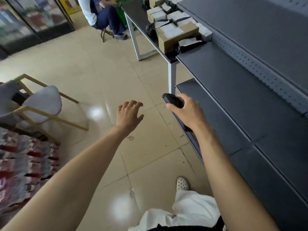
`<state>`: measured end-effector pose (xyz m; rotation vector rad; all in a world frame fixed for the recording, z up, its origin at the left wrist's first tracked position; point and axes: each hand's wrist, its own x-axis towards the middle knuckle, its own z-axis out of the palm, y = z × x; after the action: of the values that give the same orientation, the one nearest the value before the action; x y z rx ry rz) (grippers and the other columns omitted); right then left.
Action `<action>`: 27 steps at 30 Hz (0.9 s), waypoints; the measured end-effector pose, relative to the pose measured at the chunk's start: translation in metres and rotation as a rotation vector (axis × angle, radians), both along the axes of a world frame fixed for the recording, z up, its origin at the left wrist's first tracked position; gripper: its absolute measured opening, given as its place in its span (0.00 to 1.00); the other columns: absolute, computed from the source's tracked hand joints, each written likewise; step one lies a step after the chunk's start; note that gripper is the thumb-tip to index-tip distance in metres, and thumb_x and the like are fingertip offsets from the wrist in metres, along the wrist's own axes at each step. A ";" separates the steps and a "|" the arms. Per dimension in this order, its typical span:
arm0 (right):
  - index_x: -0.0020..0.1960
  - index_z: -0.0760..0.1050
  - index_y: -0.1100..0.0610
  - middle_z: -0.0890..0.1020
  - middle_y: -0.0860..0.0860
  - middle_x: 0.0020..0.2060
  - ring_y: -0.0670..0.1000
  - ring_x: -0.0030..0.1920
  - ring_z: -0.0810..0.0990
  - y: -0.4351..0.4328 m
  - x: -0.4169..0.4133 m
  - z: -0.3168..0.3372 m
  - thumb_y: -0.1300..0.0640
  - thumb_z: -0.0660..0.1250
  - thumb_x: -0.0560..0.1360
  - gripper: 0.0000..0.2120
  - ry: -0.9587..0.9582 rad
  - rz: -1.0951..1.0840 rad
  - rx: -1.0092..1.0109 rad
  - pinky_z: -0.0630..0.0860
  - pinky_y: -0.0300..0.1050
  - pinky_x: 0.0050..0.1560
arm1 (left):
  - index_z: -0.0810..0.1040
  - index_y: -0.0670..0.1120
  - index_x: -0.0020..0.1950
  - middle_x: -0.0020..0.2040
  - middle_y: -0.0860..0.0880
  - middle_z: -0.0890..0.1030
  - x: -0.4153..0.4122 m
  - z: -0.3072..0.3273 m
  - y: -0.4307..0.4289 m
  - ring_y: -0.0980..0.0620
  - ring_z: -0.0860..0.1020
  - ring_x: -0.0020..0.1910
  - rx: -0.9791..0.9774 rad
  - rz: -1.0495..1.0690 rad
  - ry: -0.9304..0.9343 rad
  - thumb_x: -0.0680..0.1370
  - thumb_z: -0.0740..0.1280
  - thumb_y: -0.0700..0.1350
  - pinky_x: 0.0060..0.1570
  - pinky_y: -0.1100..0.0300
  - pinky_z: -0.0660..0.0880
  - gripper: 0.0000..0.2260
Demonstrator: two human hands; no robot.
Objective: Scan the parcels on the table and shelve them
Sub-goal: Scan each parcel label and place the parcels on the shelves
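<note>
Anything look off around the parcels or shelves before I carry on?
Nothing looks spilled or damaged. The parcels are heaped loosely on the table, and a black-wrapped parcel at its near end sits at the very edge, against the shelf. A small scrap lies on the floor tiles.

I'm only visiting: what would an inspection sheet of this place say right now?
Surface: dark table far ahead, carrying parcels.
Job's things: parcels on the table; scanner, black; grey shelves at right.
Clutter: nothing seen.
Hands: left hand open over the floor; right hand grips the scanner.
Cables: nothing seen.
Surroundings: tiled floor, chair at left, seated person beyond.
</note>
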<state>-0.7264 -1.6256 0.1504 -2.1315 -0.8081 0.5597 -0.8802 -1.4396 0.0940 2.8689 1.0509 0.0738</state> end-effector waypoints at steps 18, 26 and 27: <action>0.69 0.72 0.50 0.79 0.48 0.61 0.52 0.61 0.76 0.314 0.187 -0.005 0.42 0.69 0.75 0.26 0.033 0.066 -0.042 0.72 0.47 0.53 | 0.72 0.51 0.69 0.68 0.49 0.73 0.200 -0.004 0.321 0.43 0.69 0.68 -0.049 -0.060 -0.019 0.79 0.66 0.55 0.65 0.50 0.62 0.19; 0.68 0.74 0.51 0.79 0.50 0.62 0.52 0.63 0.76 0.486 0.265 0.015 0.43 0.69 0.76 0.24 0.061 -0.044 0.023 0.71 0.46 0.55 | 0.74 0.51 0.67 0.67 0.48 0.74 0.295 0.030 0.527 0.43 0.71 0.66 0.023 -0.123 -0.031 0.80 0.61 0.61 0.63 0.48 0.63 0.21; 0.67 0.74 0.51 0.79 0.50 0.62 0.52 0.64 0.75 0.500 0.273 0.011 0.43 0.69 0.75 0.24 0.066 -0.051 0.016 0.72 0.47 0.57 | 0.75 0.51 0.67 0.67 0.48 0.74 0.305 0.028 0.543 0.43 0.71 0.66 0.009 -0.126 -0.019 0.80 0.61 0.61 0.63 0.48 0.63 0.21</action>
<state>-0.4538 -1.1254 0.1617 -2.1016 -0.7175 0.5914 -0.5756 -0.8965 0.1224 2.9284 0.8671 0.0977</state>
